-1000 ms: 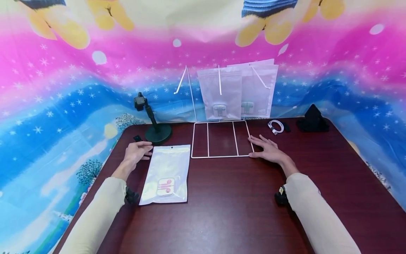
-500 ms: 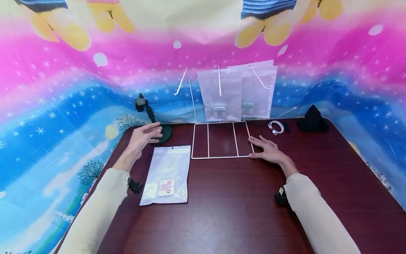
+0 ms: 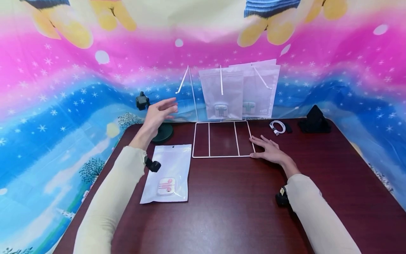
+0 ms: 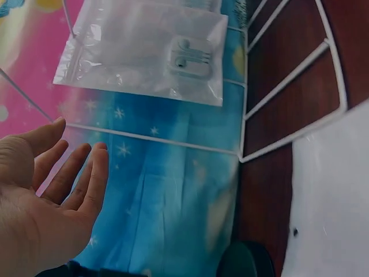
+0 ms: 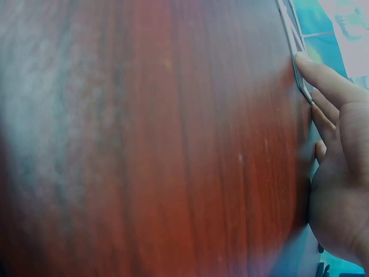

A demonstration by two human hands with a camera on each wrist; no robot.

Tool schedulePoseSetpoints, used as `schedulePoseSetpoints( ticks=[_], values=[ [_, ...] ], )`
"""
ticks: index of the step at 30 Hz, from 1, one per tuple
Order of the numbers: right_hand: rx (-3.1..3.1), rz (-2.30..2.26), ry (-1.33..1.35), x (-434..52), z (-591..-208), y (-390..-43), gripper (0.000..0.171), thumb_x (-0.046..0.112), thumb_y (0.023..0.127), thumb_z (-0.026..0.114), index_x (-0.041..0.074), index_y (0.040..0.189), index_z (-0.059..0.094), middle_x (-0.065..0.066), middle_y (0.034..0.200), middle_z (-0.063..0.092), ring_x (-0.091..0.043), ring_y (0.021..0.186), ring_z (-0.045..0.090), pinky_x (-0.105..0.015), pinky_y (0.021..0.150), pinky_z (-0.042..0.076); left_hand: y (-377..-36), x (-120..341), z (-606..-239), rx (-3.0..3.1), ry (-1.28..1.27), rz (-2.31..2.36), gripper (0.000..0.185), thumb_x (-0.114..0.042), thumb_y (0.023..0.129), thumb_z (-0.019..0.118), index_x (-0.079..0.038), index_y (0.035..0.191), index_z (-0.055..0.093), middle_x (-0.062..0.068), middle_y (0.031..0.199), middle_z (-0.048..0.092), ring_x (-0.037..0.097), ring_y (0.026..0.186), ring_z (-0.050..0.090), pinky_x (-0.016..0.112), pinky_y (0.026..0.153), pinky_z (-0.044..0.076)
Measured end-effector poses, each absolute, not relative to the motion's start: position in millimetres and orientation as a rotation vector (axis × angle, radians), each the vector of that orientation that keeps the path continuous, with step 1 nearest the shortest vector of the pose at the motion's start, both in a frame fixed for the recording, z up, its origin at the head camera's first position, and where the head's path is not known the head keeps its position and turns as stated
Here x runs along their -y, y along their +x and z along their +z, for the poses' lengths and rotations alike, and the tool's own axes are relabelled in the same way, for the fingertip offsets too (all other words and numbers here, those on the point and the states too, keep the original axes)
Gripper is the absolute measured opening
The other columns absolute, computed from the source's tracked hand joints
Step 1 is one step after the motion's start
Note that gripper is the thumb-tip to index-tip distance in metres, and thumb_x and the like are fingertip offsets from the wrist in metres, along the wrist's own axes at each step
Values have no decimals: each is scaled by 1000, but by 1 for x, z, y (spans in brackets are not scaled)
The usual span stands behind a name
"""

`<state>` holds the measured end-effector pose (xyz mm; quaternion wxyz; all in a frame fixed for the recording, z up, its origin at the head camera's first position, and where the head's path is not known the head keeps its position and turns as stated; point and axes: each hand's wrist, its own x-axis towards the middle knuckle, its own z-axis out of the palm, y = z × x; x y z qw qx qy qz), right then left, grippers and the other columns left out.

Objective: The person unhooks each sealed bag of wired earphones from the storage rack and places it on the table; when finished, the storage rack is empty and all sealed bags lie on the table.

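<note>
My left hand (image 3: 158, 112) is raised in the air, fingers straight and spread, holding nothing; it hovers above the green round stand base (image 3: 162, 132) and reaches toward the white wire rack's (image 3: 222, 155) upright left hook (image 3: 182, 81). In the left wrist view the palm (image 4: 52, 202) faces the blue backdrop below a hanging clear pouch (image 4: 147, 49). My right hand (image 3: 268, 150) lies flat on the table, fingertips touching the rack's right front corner (image 5: 302, 81). A clear pouch with pink earphones (image 3: 166, 173) lies flat beside my left forearm.
Two clear pouches (image 3: 222, 93) (image 3: 261, 91) hang on the rack's hooks at the back. A white coiled cable (image 3: 276, 127) and a black stand (image 3: 314, 120) sit at the back right. A small black clamp (image 3: 142, 100) tops the green stand's arm. The dark wooden table (image 3: 222, 211) stretches toward me.
My left hand has lifted off the table by the pouch and moved up and to the right toward the rack's left hook. The right hand has stayed put.
</note>
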<state>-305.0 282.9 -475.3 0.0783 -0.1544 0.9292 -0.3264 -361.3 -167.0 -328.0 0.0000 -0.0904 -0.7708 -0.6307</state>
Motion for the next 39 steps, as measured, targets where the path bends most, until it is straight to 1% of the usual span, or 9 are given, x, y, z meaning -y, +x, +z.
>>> schedulePoseSetpoints(
  ticks=[4, 8, 12, 15, 19, 24, 29, 36, 39],
  values=[
    [-2786, -993, -471, -285, -476, -305, 83, 41, 96, 73, 10, 162, 35, -13, 171, 24, -42, 159, 2, -66, 122, -4, -372, 147, -319, 2344, -302, -2037, 48, -26, 100, 72, -17, 146, 61, 12, 143, 63, 36, 128, 62, 45, 106, 52],
    [-2784, -1040, -508, -288, -479, -306, 85, 45, 93, 74, 11, 161, 37, -14, 170, 26, -43, 158, 4, -67, 120, -2, -381, 130, -312, 2325, -272, -2053, 47, -25, 99, 73, -18, 145, 63, 10, 143, 64, 33, 128, 63, 43, 104, 53],
    [-2781, -1062, -519, -288, -482, -306, 87, 51, 92, 74, 12, 161, 38, -13, 170, 27, -42, 158, 4, -67, 121, -2, -389, 118, -304, 2283, -283, -2096, 52, -23, 99, 74, -14, 148, 59, 12, 143, 64, 34, 130, 61, 47, 107, 51],
    [-2779, -1042, -500, -287, -481, -306, 86, 49, 93, 74, 12, 162, 37, -13, 171, 25, -41, 159, 2, -66, 121, -3, -394, 110, -296, 2285, -284, -2096, 55, -22, 98, 74, -13, 149, 58, 12, 145, 63, 32, 130, 62, 47, 108, 50],
    [-2777, -1001, -479, -287, -479, -307, 83, 42, 95, 73, 10, 162, 35, -13, 171, 23, -41, 159, 1, -66, 122, -4, -399, 99, -285, 2306, -260, -2085, 55, -22, 98, 74, -15, 150, 57, 9, 146, 62, 25, 130, 61, 43, 107, 51],
    [-2774, -986, -466, -284, -478, -308, 82, 40, 97, 73, 10, 162, 34, -13, 172, 22, -41, 159, 1, -65, 122, -4, -405, 88, -275, 2247, -240, -2123, 56, -19, 98, 74, -14, 150, 56, 10, 145, 61, 23, 130, 60, 39, 106, 52],
    [-2760, -1000, -462, -285, -480, -308, 82, 41, 97, 72, 11, 163, 33, -12, 172, 21, -40, 159, 0, -65, 123, -5, -411, 78, -274, 2204, -260, -2119, 55, -12, 98, 73, -11, 150, 56, 11, 149, 59, 24, 134, 58, 40, 109, 49],
    [-2770, -994, -444, -286, -480, -308, 82, 39, 97, 73, 12, 163, 33, -11, 172, 22, -39, 160, 0, -64, 123, -5, -416, 70, -282, 2174, -377, -2189, 61, -11, 97, 74, -15, 154, 52, 6, 156, 53, 19, 146, 46, 36, 117, 40],
    [-2785, -983, -452, -288, -481, -308, 82, 39, 97, 72, 11, 163, 34, -12, 172, 22, -39, 159, 1, -64, 123, -4, -416, 68, -287, 2175, -397, -2224, 61, -12, 97, 74, -18, 153, 52, 6, 154, 54, 19, 144, 48, 36, 119, 38]
  ],
)
